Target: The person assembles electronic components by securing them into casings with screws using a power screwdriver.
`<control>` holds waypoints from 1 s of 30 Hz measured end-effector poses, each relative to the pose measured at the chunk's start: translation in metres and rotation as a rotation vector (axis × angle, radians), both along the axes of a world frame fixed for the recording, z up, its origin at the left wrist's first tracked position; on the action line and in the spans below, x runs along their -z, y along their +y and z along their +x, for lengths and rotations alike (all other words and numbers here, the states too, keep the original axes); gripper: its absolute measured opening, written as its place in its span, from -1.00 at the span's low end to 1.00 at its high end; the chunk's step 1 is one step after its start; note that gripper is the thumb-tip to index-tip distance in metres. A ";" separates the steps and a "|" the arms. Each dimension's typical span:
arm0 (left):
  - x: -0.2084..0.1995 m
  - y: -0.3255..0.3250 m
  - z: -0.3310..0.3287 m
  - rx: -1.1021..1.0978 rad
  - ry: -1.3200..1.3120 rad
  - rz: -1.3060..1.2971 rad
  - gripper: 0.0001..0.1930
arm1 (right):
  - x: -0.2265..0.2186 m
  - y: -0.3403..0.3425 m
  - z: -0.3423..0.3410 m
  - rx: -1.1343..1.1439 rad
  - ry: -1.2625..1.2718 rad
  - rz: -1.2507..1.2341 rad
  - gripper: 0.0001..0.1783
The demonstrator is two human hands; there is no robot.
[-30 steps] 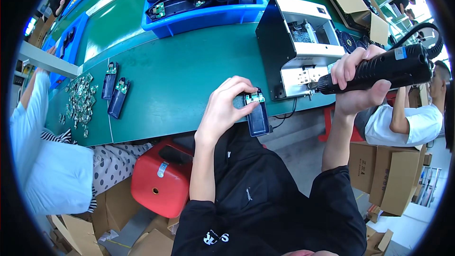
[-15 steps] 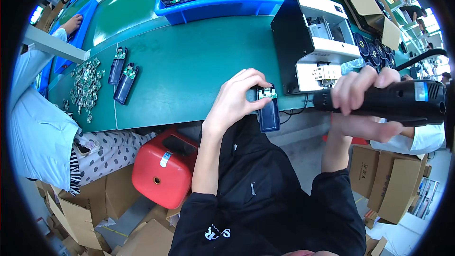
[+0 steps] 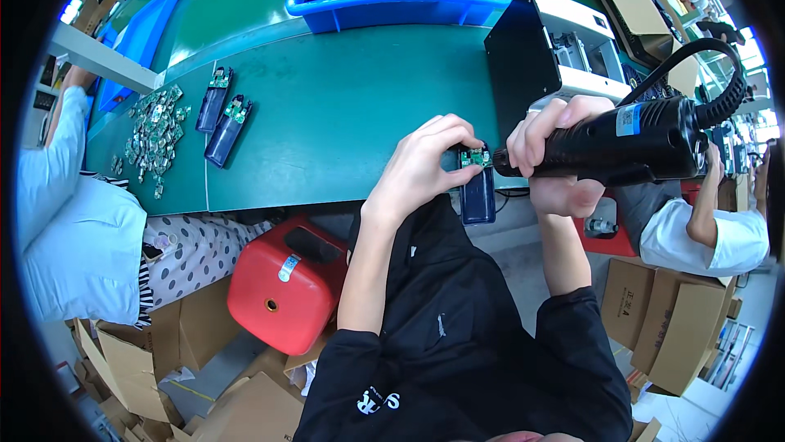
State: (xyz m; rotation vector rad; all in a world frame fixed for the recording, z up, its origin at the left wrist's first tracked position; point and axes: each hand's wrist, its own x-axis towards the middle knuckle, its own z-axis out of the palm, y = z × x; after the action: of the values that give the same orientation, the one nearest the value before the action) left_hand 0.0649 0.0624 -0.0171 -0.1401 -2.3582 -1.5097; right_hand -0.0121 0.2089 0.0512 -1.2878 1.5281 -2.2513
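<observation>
My left hand pinches the upper end of a dark blue plastic housing at the table's front edge. A green circuit board sits in that end, beside my thumb and fingertips. Wrapped round a black electric screwdriver is my right hand. The tool lies nearly level, its tip close to the board's right side; whether it touches a screw cannot be made out. Two similar housings with boards lie to the left, next to a heap of small circuit boards.
A blue bin of housings stands at the back. The black-and-white machine is right of it, beside an open carton. A red stool and cardboard boxes are below the table. Co-workers sit at left and right.
My right hand has brought the screwdriver left, up to the board in the housing. My left hand keeps its hold. The whole view has shifted slightly.
</observation>
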 end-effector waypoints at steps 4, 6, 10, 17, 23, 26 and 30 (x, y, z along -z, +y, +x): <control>-0.002 -0.001 0.001 0.001 0.001 0.005 -0.70 | 0.002 -0.002 -0.003 -0.030 0.042 0.000 -0.16; -0.001 0.000 0.001 0.001 0.000 0.005 -0.70 | 0.004 -0.002 -0.006 -0.048 0.042 0.005 -0.16; 0.000 0.000 0.000 0.001 0.004 0.001 -0.70 | 0.005 -0.003 -0.006 -0.068 0.043 0.016 -0.18; 0.001 0.000 0.002 -0.013 0.011 -0.017 -0.70 | 0.006 -0.007 0.000 0.018 0.017 0.013 -0.18; 0.000 0.000 0.001 -0.003 0.036 -0.012 -0.73 | 0.006 -0.007 0.001 0.037 -0.028 0.031 -0.17; -0.003 -0.002 -0.001 0.016 0.015 -0.004 -0.72 | 0.007 -0.007 -0.001 0.028 -0.027 0.030 -0.17; -0.004 -0.006 0.001 0.038 -0.009 0.003 -0.70 | 0.011 -0.010 -0.002 -0.012 -0.036 0.000 -0.17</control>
State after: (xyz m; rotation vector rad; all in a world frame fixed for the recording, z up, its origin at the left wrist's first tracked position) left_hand 0.0656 0.0567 -0.0133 -0.1789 -2.3737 -1.5343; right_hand -0.0137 0.1989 0.0402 -1.2465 1.5046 -2.2548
